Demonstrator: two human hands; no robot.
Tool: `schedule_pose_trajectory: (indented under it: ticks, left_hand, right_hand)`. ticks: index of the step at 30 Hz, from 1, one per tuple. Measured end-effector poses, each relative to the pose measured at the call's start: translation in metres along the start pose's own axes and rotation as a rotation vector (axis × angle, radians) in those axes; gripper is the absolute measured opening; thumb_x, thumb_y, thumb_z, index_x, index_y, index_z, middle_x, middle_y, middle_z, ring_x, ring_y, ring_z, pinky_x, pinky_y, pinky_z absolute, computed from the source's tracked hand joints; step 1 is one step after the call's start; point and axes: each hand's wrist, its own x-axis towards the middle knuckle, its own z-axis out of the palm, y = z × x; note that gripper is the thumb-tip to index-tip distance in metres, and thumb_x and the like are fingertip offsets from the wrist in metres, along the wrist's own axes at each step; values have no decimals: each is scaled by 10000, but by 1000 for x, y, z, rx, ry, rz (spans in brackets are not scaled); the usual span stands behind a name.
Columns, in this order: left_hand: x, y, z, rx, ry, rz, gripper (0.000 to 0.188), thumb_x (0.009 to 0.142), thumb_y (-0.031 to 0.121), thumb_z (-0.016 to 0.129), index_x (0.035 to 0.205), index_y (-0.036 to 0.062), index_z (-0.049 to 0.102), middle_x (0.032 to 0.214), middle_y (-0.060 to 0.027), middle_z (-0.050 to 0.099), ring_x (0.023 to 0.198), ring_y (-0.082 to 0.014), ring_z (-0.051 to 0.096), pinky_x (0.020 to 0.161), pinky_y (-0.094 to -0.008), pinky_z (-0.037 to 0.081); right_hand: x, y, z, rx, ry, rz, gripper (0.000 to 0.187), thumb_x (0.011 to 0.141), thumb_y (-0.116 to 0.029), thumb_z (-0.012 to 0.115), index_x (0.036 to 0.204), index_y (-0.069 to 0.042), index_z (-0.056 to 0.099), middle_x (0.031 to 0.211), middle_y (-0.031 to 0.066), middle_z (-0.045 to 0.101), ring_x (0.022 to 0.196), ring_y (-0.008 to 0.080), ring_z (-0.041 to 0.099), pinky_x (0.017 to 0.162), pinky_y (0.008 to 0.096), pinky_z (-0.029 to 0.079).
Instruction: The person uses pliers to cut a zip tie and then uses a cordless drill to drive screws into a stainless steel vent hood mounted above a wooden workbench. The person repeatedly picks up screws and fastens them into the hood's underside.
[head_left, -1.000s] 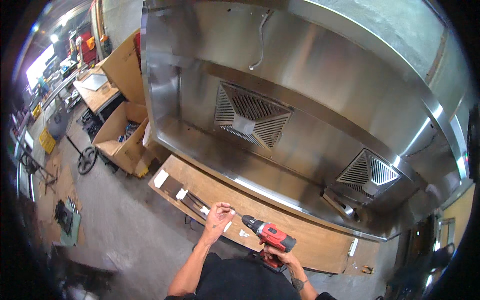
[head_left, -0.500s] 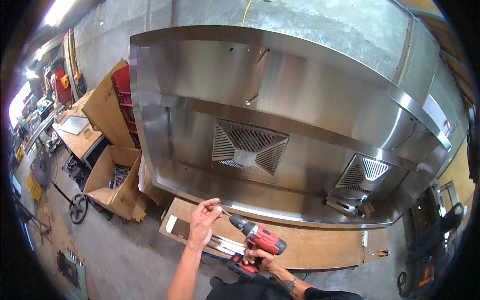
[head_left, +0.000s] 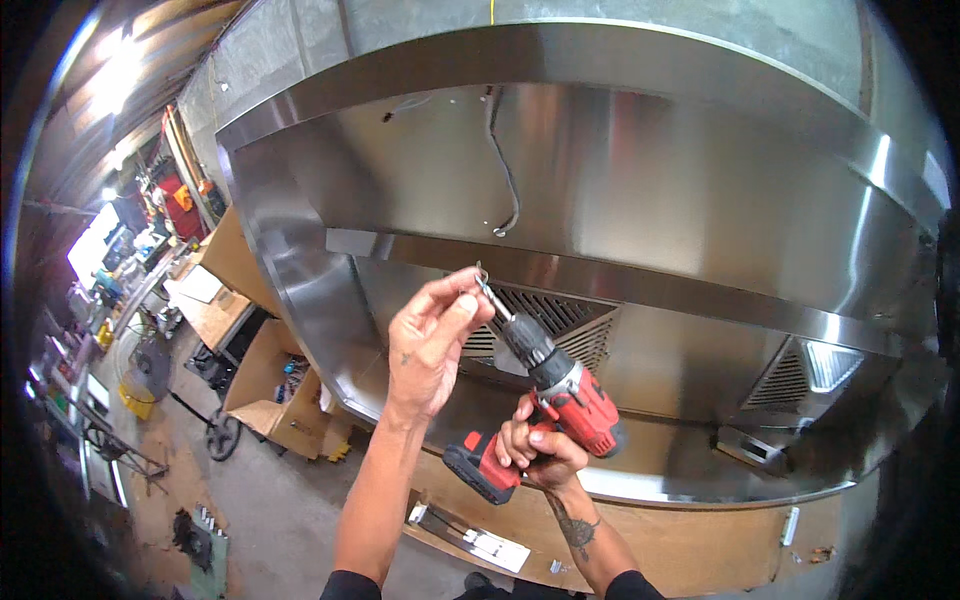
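A stainless steel exhaust hood (head_left: 640, 200) fills a cluttered workshop, with a cardboard box (head_left: 270, 385) on the concrete floor. The right hand (head_left: 538, 455) grips a red cordless drill (head_left: 545, 400) (raised before the vent grille (head_left: 560, 320)); the left hand (head_left: 432, 340) pinches a screw (head_left: 483, 283) at its bit.

Open cardboard box (head_left: 275, 385) (on the floor), cluttered workbench (head_left: 205, 300) behind.

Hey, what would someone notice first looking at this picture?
The big stainless steel hood fills the upper frame. In the centre, the right hand grips a red cordless drill angled up-left, while the left hand pinches something small at its bit tip. An open cardboard box sits on the floor, lower left.
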Motion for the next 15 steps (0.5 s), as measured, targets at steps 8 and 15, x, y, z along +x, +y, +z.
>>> schedule_pose_trajectory:
  ticks: [8, 15]
  left_hand:
    - [90, -2, 31, 168, -46, 200, 305, 961, 96, 695, 1236, -25, 644, 1107, -77, 678, 968, -154, 658, 905, -317, 559]
    - [135, 13, 41, 28, -47, 235, 270, 960, 48, 670, 1226, 10, 655, 1224, -78, 662, 1076, -175, 637, 942, -317, 540]
  right_hand:
    - [93, -30, -24, 155, -170, -65, 392, 797, -168, 585, 1131, 27, 516, 557, 8, 398, 484, 148, 428, 558, 357, 478]
    - [148, -31, -21, 303, -306, -47, 433, 843, -197, 607, 1184, 47, 498, 627, 12, 435, 530, 134, 436, 592, 351, 472]
